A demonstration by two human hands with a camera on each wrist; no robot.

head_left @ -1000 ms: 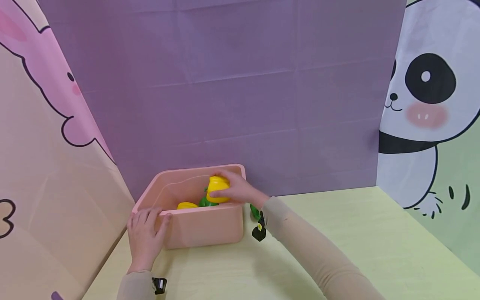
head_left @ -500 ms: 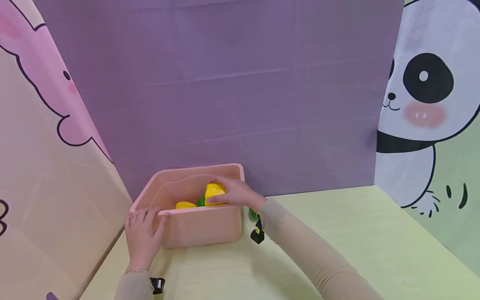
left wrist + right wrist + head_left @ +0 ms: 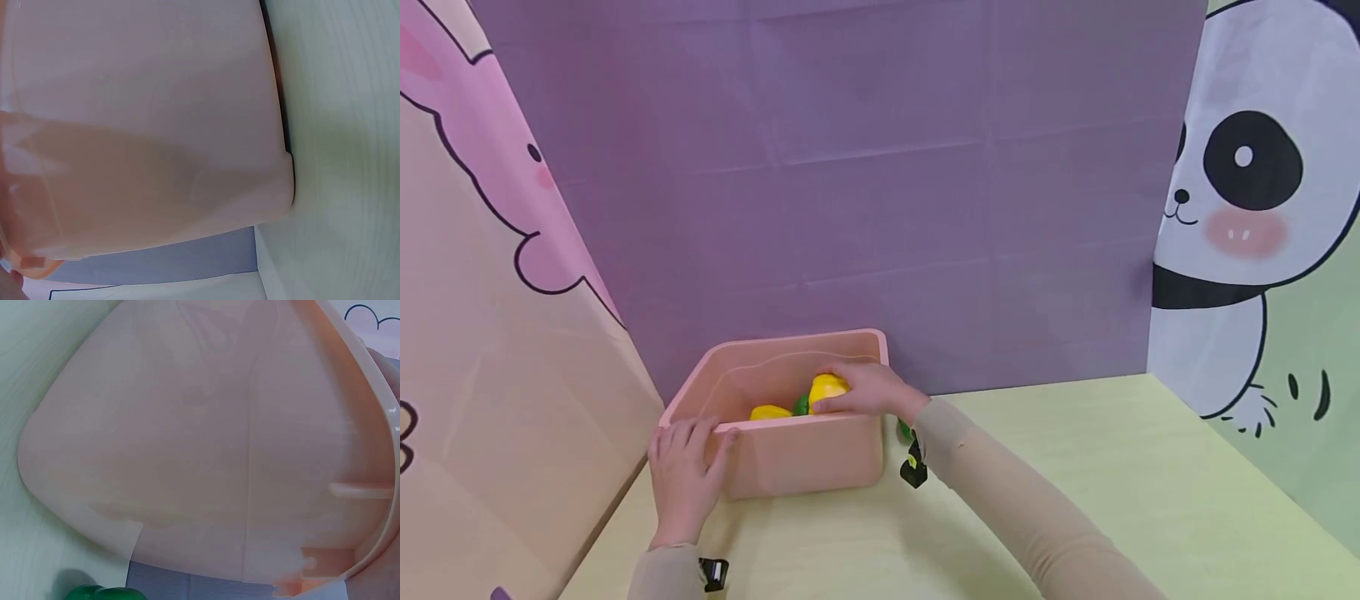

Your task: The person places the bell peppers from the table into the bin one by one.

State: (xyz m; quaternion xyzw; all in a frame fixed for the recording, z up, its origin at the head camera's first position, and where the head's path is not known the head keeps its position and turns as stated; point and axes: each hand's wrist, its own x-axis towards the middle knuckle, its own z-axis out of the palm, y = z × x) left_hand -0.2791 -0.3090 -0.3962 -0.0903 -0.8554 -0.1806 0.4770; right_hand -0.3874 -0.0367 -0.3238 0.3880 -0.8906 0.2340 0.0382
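Observation:
A pink plastic bin (image 3: 805,457) stands on the table against the purple backdrop. My left hand (image 3: 685,479) grips its front left rim, the fingers hooked over the edge. My right hand (image 3: 868,392) reaches over the right side into the bin and holds a glossy yellow bell pepper (image 3: 826,388), its lower part hidden behind the front wall. Left of that pepper, a green one (image 3: 802,406) and another yellow piece (image 3: 771,412) lie inside, only their tops showing. The wrist views show mostly the bin's outer walls.
Outside the bin, just right of it, a green lobed piece (image 3: 103,592) rests on the table, partly hidden by my right wrist in the head view. Pale wood tabletop (image 3: 1075,467) stretches to the right. Printed cloth panels stand at both sides.
My right hand has lowered the yellow bell pepper deeper into the bin, so that it covers more of the green one. The left hand stays on the rim.

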